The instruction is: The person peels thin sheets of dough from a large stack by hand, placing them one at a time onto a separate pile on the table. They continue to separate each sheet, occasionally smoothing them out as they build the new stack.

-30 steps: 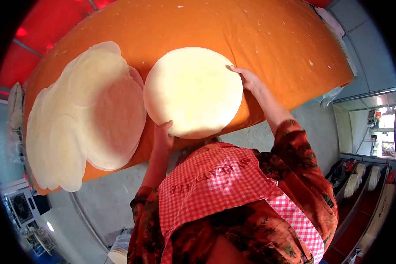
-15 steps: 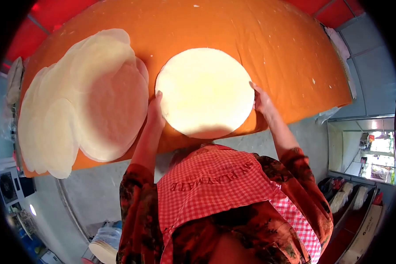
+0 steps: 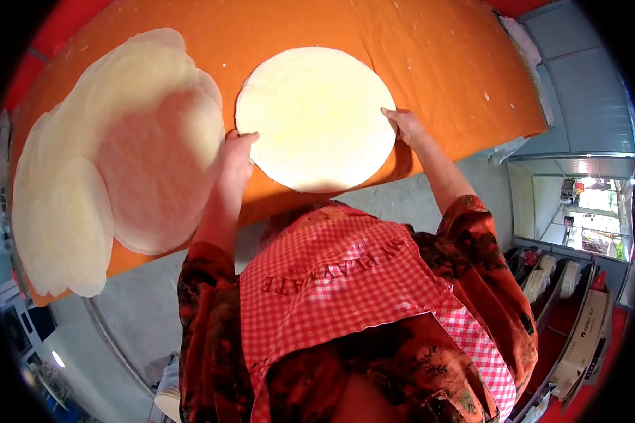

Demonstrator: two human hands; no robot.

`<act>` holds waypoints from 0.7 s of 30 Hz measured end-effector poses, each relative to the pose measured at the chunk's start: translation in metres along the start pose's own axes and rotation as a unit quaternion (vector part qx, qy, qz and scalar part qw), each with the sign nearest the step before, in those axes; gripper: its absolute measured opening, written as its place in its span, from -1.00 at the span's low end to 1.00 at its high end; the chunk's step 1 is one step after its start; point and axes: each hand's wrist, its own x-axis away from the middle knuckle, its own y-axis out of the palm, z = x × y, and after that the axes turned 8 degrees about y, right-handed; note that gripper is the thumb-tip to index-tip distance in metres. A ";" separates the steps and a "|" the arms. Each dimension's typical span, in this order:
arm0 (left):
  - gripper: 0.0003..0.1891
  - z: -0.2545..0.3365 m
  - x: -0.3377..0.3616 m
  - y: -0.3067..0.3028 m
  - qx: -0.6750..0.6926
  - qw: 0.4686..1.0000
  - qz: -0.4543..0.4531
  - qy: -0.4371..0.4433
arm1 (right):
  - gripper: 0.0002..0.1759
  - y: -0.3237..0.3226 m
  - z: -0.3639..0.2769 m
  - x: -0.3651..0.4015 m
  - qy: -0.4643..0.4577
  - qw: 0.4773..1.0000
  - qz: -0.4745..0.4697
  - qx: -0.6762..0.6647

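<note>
A round, pale flat sheet [image 3: 316,116], like a stack of thin dough rounds, lies in front of me on an orange cloth. My left hand [image 3: 240,149] grips its left edge, thumb on top and fingers underneath or hidden. At the right edge, my right hand [image 3: 402,125] pinches it the same way, the thumb lying on the upper face. To the left, many thin, translucent rounds [image 3: 56,218] overlap in a wide spread, with a pinkish shaded area on the nearer ones.
The orange-covered table [image 3: 458,77] ends just before my checked apron [image 3: 331,282]. Grey floor [image 3: 148,303] shows beyond that edge. At the lower right stand a cardboard box [image 3: 581,345] and long trays with pale bundles [image 3: 570,279].
The view has shifted, so the table and rounds sit further left and mostly higher. My left thumb now reaches further over the round's edge, and my right thumb also lies further onto it.
</note>
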 end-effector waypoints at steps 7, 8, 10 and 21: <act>-0.58 0.037 0.029 0.002 -0.090 0.993 -0.056 -0.044 | -0.74 0.009 -0.016 0.005 -0.074 0.987 0.090 0.115; -0.57 0.036 0.030 0.003 -0.102 0.993 -0.052 -0.039 | -0.74 0.005 -0.012 -0.011 -0.104 0.977 0.111 0.149; -0.58 0.026 0.039 0.043 -0.121 0.992 -0.030 -0.027 | -0.73 -0.044 0.012 -0.049 -0.154 0.953 0.154 0.208; -0.62 -0.003 0.035 0.055 -0.063 0.998 -0.014 0.018 | -0.28 0.085 -0.010 0.074 -0.505 0.641 0.189 0.546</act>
